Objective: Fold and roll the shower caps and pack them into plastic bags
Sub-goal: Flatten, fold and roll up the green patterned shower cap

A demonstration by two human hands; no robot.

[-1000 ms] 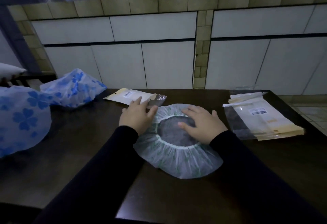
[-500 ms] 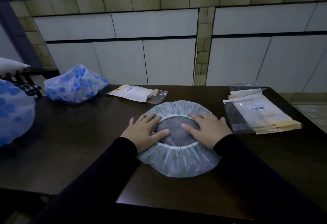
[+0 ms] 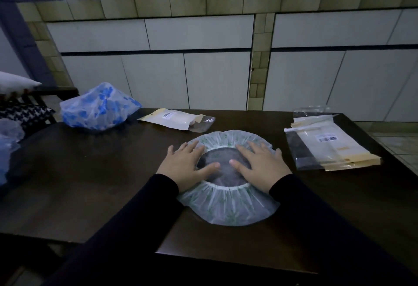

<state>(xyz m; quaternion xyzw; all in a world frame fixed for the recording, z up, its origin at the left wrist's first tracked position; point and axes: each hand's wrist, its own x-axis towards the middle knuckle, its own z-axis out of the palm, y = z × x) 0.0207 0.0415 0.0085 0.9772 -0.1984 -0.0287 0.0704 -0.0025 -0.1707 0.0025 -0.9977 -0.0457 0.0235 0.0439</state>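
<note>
Hands are lying flat with fingers spread, left hand (image 3: 186, 168) and right hand (image 3: 260, 166) pressing the cap (image 3: 228, 206), grasping nothing; translucent, green-flecked, it is lying spread mid-counter (image 3: 90, 184), elastic opening upward.

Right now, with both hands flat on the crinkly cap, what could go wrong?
The shower cap hangs slightly over the table edge, so it might slip off. Its elastic rim may spring back when the left hand and right hand lift. A wide fold could bump the bag stack.
</note>
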